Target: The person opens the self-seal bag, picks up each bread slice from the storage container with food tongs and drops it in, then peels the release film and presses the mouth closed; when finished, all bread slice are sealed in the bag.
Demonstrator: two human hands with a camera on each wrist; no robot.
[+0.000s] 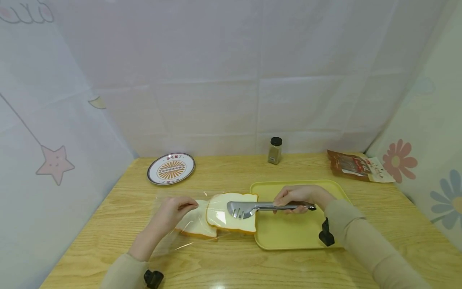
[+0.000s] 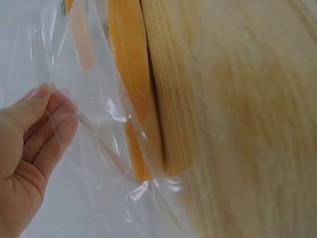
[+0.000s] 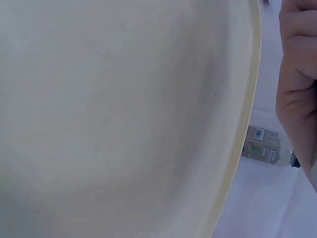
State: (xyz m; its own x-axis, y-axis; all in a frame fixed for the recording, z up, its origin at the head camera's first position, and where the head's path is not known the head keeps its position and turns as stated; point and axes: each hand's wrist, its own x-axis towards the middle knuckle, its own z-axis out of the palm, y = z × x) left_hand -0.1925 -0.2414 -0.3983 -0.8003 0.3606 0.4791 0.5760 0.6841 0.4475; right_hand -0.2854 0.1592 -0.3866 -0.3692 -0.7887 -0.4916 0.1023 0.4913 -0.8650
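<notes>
My left hand (image 1: 167, 216) pinches the edge of a clear plastic bag (image 2: 101, 148) between thumb and fingers. Two white bread slices with orange-brown crusts overlap at the table's middle: the left slice (image 1: 195, 225) lies within the bag, and the right slice (image 1: 240, 225) reaches over the left rim of the yellow tray (image 1: 288, 235). Metal tongs (image 1: 268, 206) are held in my right hand (image 1: 297, 197), with their slotted head over the right slice. Whether a lower arm lies beneath that slice is hidden. In the left wrist view, an orange crust (image 2: 130, 59) shows beside the film.
A patterned plate (image 1: 171, 168) sits at the back left. Near the back wall stands a black-capped spice jar (image 1: 274, 151), beyond the tray. A brown-and-white food packet (image 1: 357, 166) lies at the back right. Cloth walls border the wooden table (image 1: 231, 267).
</notes>
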